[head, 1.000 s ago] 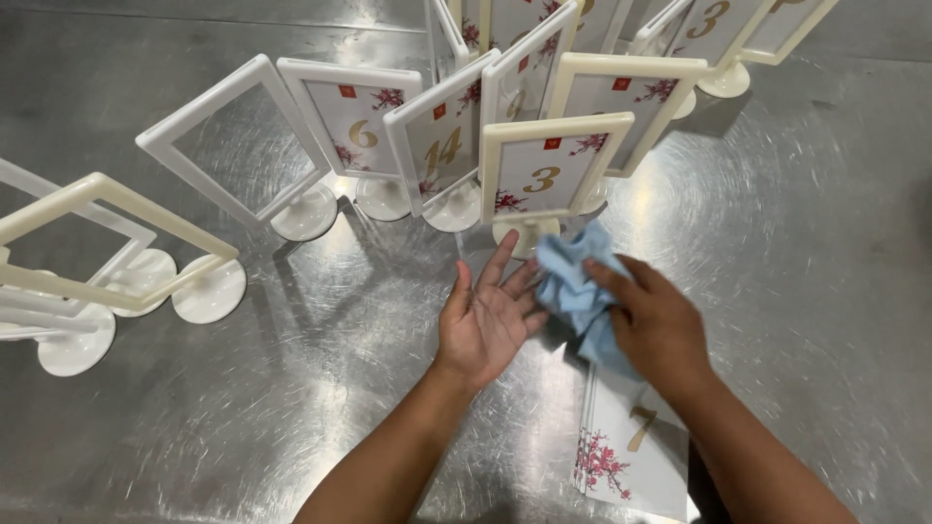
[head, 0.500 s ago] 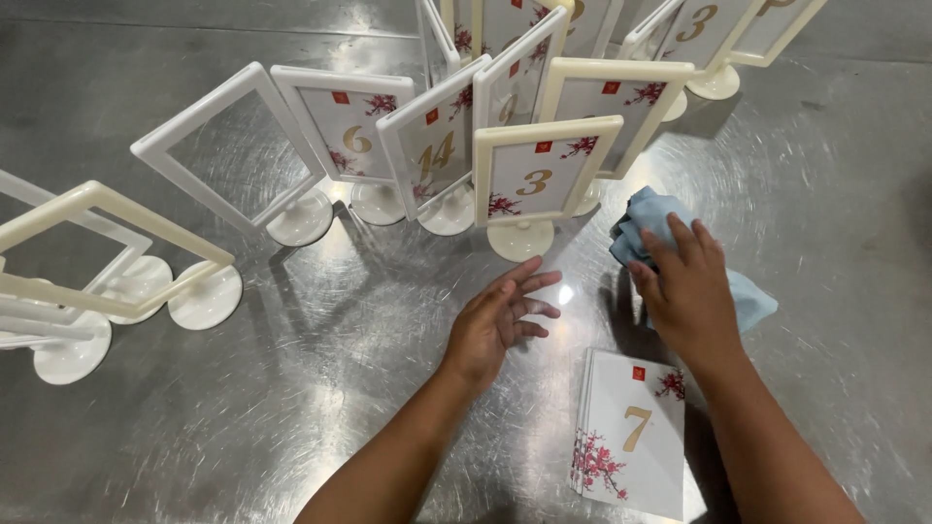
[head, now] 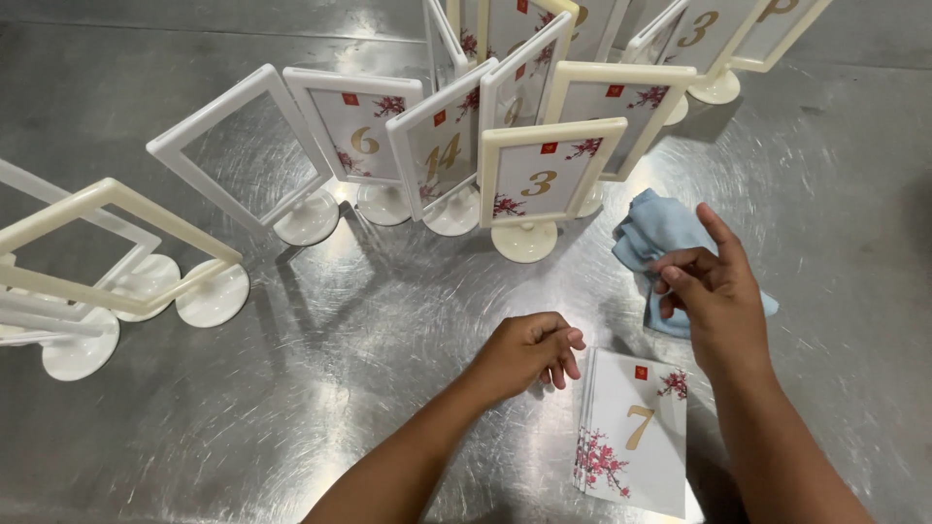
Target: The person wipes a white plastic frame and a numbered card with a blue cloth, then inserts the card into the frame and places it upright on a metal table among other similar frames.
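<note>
Low in the middle of the frame the left hand [head: 529, 351] hangs over the steel table [head: 291, 408], fingers curled loosely inward and holding nothing, its fingertips just beside the left edge of a stack of cards [head: 633, 432] lying flat at the lower right. The right hand [head: 714, 296] is at the right of centre, thumb and fingertips drawn together above a crumpled blue cloth [head: 652, 233] that lies on the table; whether they actually pinch the cloth I cannot tell.

Just beyond the cloth, toward the top of the frame, a cream stand with a card [head: 541, 184] is upright on its round foot, and behind it more card stands crowd the upper middle and upper right, close together and overlapping. A white empty frame [head: 243, 146] tilts at the upper left, and cream empty frames [head: 97, 243] lean at the far left edge.

Bare steel lies open across the lower left and along the right side.
</note>
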